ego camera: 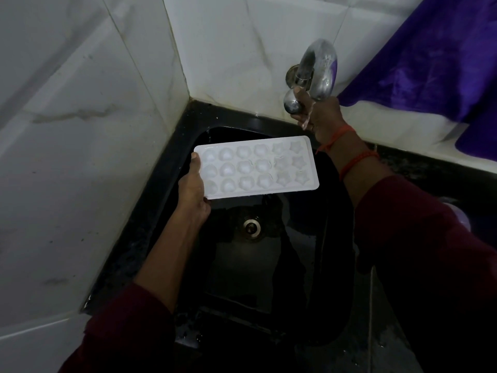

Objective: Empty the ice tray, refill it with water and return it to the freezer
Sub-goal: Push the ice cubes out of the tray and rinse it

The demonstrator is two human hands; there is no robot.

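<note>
The ice tray [256, 166] hangs over the black sink [172, 146], face up, its long axis running from about nine o'clock to three o'clock with a slight tilt. The left hand [192, 188] grips its short end at nine o'clock, thumb on the top rim and fingers underneath. The far short end, the one with the star-shaped pockets, has nothing holding it up.

The right hand [320, 114] is up at one o'clock from the tray, closed around the handle of the tap [318, 68] on the tiled wall. The spout curls down and ends just above and beyond the tray's free corner at two o'clock, so that corner is the part nearest the outlet. I can't see any water running, and the pockets are too pale and blurred to say whether they hold ice, water or nothing.

What matters next, I'd judge, is getting the pockets under the spout: the tray needs to slide a little toward one or two o'clock, and stay level since it is held from one end only.

There is open room below, down to the drain [251, 226] at six o'clock. The wall corner closes in at eleven o'clock, and a purple cloth [430, 57] hangs at two o'clock beyond the tap, clear of the tray.
</note>
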